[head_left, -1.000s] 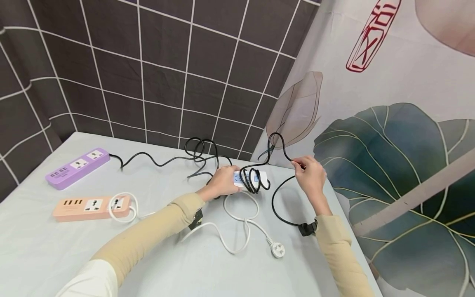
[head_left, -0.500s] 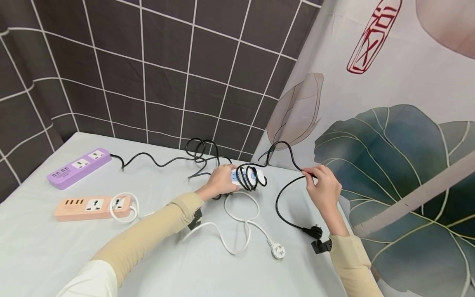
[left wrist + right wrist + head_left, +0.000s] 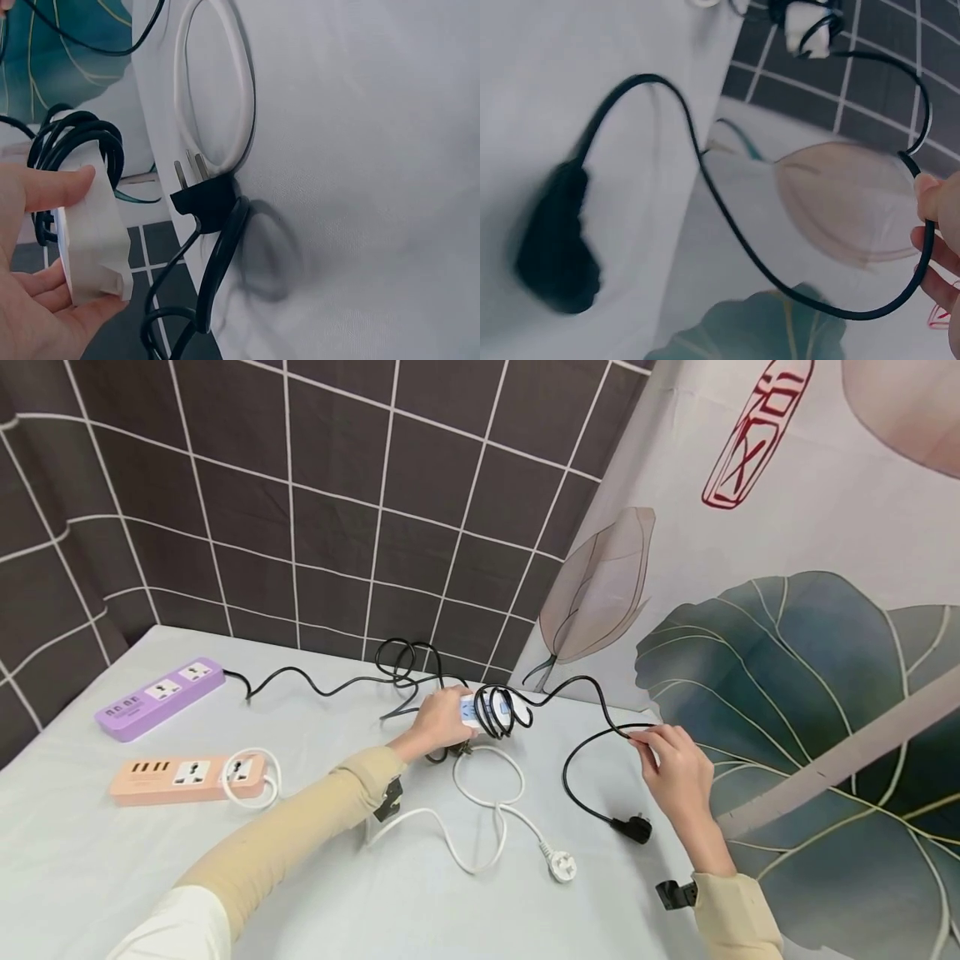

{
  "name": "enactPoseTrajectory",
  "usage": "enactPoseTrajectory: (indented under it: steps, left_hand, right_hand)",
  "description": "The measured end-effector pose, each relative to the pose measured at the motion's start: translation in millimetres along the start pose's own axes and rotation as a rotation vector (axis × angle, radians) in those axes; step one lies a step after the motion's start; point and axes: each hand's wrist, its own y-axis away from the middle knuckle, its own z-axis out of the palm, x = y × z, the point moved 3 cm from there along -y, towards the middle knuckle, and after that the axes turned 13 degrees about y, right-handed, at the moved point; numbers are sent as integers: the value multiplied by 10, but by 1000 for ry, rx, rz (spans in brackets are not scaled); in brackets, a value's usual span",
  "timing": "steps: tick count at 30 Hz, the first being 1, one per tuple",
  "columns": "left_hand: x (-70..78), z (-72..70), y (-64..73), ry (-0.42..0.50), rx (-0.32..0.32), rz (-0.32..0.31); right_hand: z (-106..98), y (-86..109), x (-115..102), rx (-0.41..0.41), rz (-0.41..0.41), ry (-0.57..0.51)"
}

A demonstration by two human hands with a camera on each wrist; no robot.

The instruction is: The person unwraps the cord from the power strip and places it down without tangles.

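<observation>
My left hand [image 3: 437, 720] grips one end of a white power strip [image 3: 99, 225] with blue socket faces. Several turns of black cord [image 3: 491, 713] are wound round the strip's other end. In the left wrist view the thumb lies on one side and fingers on the other. Off to the right, my right hand [image 3: 677, 775] pinches the black cord between thumb and fingers. From the wound strip the cord arches to this hand, then loops back to a black plug [image 3: 632, 828] low in front of it; the plug is blurred in the right wrist view [image 3: 559, 240].
A purple power strip [image 3: 160, 699] and an orange power strip [image 3: 187, 779] lie at the left. A white cord with a white plug [image 3: 561, 866] curls across the table. Another black plug [image 3: 210, 201] is below the left hand. Dark grid cloth [image 3: 330, 510] hangs behind.
My right hand has moved right and toward me, drawing the black cord out lower and longer. The left hand and white strip have shifted slightly left.
</observation>
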Motion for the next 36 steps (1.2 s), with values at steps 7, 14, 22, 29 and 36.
enactPoseTrajectory:
  steps: [7, 14, 22, 29, 36]
  left_hand:
    - [2, -41, 8, 8, 13, 2]
    - [27, -58, 13, 19, 40, 11]
    - [87, -52, 35, 50, 14, -2]
    - [120, -39, 60, 67, 13, -2]
    - [103, -16, 65, 73, 12, -9]
  right_hand:
    - [151, 204, 151, -48, -37, 55]
    - [350, 345, 256, -202, -1, 84]
    - [574, 492, 248, -388, 11, 72]
    - [717, 637, 220, -491, 62, 53]
    - [788, 761, 183, -600, 111, 15]
